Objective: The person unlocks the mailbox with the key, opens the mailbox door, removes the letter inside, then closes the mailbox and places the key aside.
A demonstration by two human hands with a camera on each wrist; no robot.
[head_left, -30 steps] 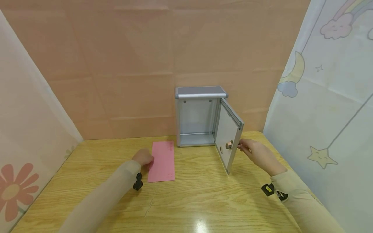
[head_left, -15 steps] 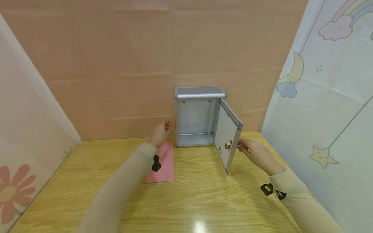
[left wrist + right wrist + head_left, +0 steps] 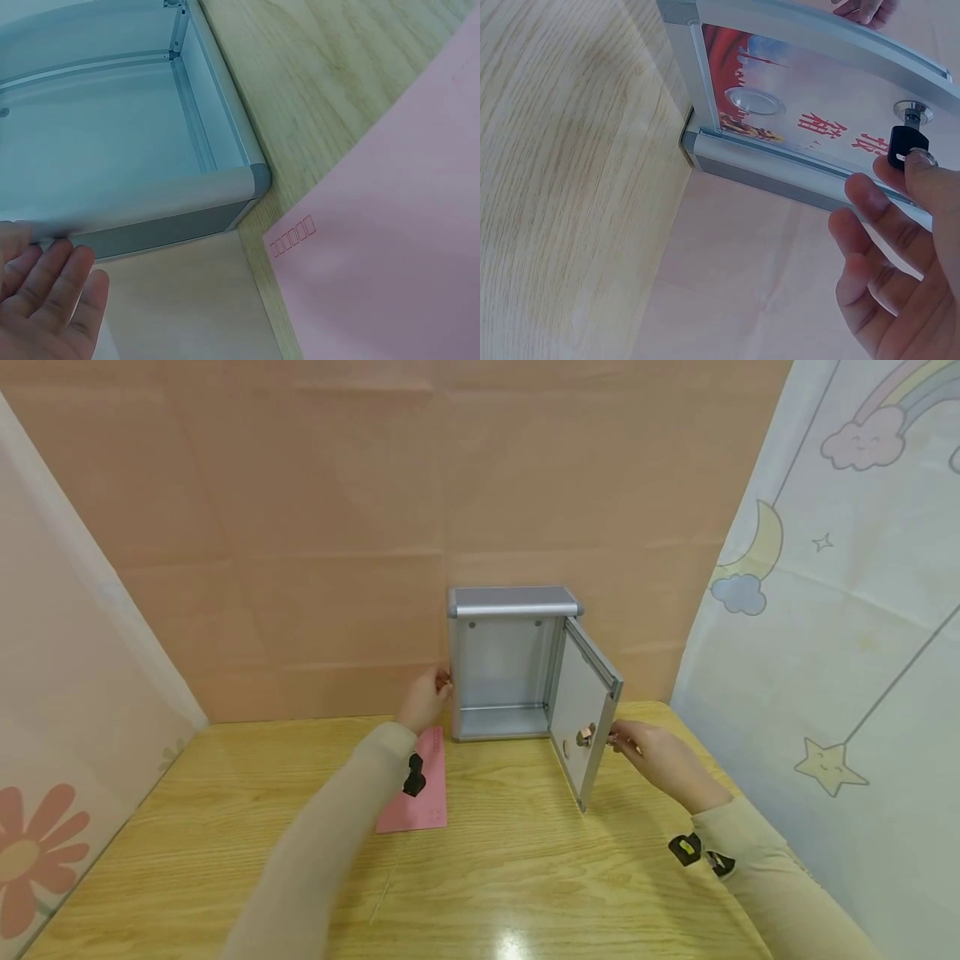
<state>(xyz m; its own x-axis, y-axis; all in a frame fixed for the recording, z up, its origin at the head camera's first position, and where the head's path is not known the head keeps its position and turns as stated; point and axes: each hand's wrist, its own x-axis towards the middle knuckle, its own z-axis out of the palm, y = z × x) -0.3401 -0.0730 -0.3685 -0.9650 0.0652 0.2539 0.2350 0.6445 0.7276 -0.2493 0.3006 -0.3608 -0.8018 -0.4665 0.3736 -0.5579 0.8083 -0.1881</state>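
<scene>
A grey metal mailbox point(image 3: 517, 600) stands upright at the back of the table, its door point(image 3: 581, 706) swung out to the right. With the fingers of my left hand point(image 3: 422, 700) I hold the mailbox's left front edge, thumb near the rim and fingers along the outer side. My right hand point(image 3: 667, 764) pinches a black-headed key point(image 3: 907, 146) that sits in the lock point(image 3: 913, 112) on the door's printed face. The lock's inner cam point(image 3: 585, 737) shows on the door's inside. Below my left forearm lies a pink envelope point(image 3: 432, 793), partly covered by it.
The wooden table point(image 3: 517, 868) meets an orange backdrop point(image 3: 337, 568) close behind the mailbox. Patterned sheets hang at both sides, with a flower point(image 3: 22, 860) on the left and a star point(image 3: 828, 766) on the right.
My left hand has left the pink envelope, moving up and right to the mailbox's left side. The right hand stays at the key, and the door keeps its angle.
</scene>
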